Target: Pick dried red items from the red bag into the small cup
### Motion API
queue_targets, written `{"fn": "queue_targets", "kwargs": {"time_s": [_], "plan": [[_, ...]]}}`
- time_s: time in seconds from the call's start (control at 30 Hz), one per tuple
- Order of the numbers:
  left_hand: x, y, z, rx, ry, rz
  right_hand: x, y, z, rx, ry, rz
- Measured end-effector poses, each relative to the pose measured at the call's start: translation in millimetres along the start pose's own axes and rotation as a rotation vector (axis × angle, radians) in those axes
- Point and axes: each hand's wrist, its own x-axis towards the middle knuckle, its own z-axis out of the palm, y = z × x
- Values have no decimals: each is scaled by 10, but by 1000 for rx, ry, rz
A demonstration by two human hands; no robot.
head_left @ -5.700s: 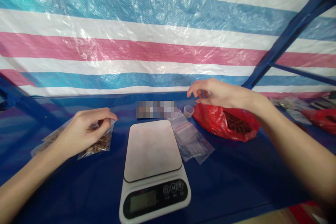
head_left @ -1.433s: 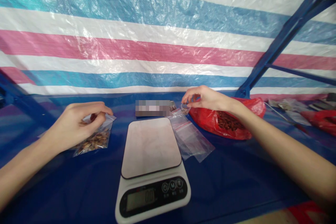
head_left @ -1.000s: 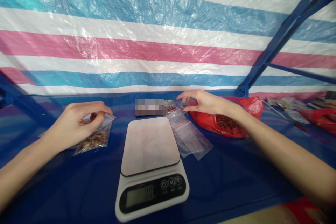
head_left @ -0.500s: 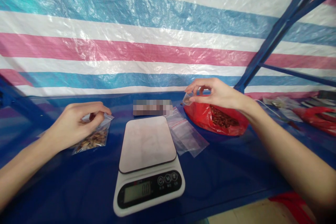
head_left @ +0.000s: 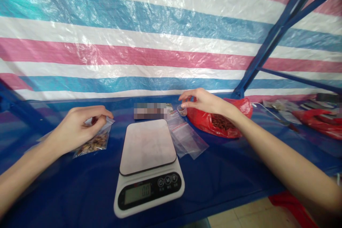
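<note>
My left hand [head_left: 80,123] is closed on the top of a clear zip bag [head_left: 96,143] that holds brown dried pieces and rests on the blue table. Reaching in from the right, my right hand [head_left: 201,100] pinches the rim of a small clear plastic cup [head_left: 182,111], low at the left edge of an open red plastic bag [head_left: 201,123]. Reddish-brown dried bits [head_left: 220,122] fill that bag, partly covered by my forearm. Between the hands stands a white kitchen scale [head_left: 148,146], its pan bare and its display reading about 0.0.
Flat clear zip bags [head_left: 191,140] lie right of the scale. A small blurred-out box [head_left: 149,111] sits behind it. Farther right are a second red bag [head_left: 320,123] and a white cord [head_left: 267,108]. A blue metal frame [head_left: 267,50] and striped sheeting [head_left: 133,57] close off the back.
My right hand has moved left and down with the small cup, from above the red bag to its left edge. My left hand stays on the zip bag. The view has shifted slightly.
</note>
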Motion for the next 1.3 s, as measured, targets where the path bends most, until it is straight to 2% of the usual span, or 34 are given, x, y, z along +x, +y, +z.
{"fn": "queue_targets", "kwargs": {"time_s": [0.1, 0.27, 0.43, 0.53, 0.63, 0.73, 0.87, 0.93, 1.07, 1.2, 1.3], "plan": [[4, -14, 14, 2, -3, 19, 100, 128, -74, 0, 51, 30], [4, 51, 7, -25, 6, -17, 284, 283, -3, -147, -185, 123], [-5, 118, -19, -82, -8, -60, 394, 327, 147, -150, -264, 156], [-2, 134, -26, -96, -20, -77, 399, 325, 136, -145, -250, 156], [1, 134, -27, -100, -33, -80, 356, 242, 40, -104, -142, 134], [-3, 117, -22, -110, -35, -82, 275, 78, -81, 35, -49, 61], [-18, 87, -11, -116, -41, -89, 160, -74, -164, 69, -165, -26], [-22, 86, -10, -107, -38, -94, 116, -74, -146, 49, -201, -42], [-14, 119, -19, -86, -30, -102, 46, -19, -9, 39, -102, -24], [-2, 151, -27, -86, -29, -106, -12, -24, 126, -33, -132, -19], [4, 161, -27, -77, -19, -100, -67, -85, 116, -80, -82, -16]]}}
